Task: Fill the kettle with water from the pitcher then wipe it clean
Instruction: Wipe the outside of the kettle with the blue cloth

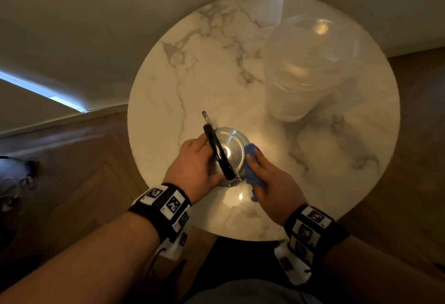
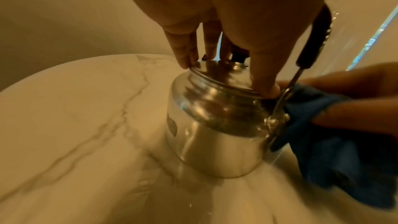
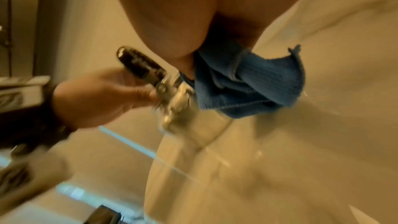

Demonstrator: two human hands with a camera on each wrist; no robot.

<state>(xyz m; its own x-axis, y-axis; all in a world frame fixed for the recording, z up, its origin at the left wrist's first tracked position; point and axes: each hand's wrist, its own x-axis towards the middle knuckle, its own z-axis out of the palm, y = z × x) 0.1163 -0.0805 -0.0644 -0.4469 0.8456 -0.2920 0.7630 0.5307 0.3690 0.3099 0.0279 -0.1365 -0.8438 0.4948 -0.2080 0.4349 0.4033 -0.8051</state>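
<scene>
Marble-patterned round table (image 1: 192, 63), white with grey veins, is carrying every item listed. Left hand (image 1: 196, 163) is reaching down over the kettle, fingers (image 2: 183, 48) and thumb spread, tips pressing on the rim of the lid. Steel kettle (image 1: 232, 144) is standing upright near the table's front edge, lid on, its black handle (image 1: 218, 152) arching over the top and its spout pointing away from the person. Blue cloth (image 1: 251, 166) is lying bunched against the kettle's right side. Right hand (image 1: 272, 181) is gripping that cloth, pressing it to the metal. Clear pitcher (image 1: 305, 67) is standing well apart, toward the far right.
</scene>
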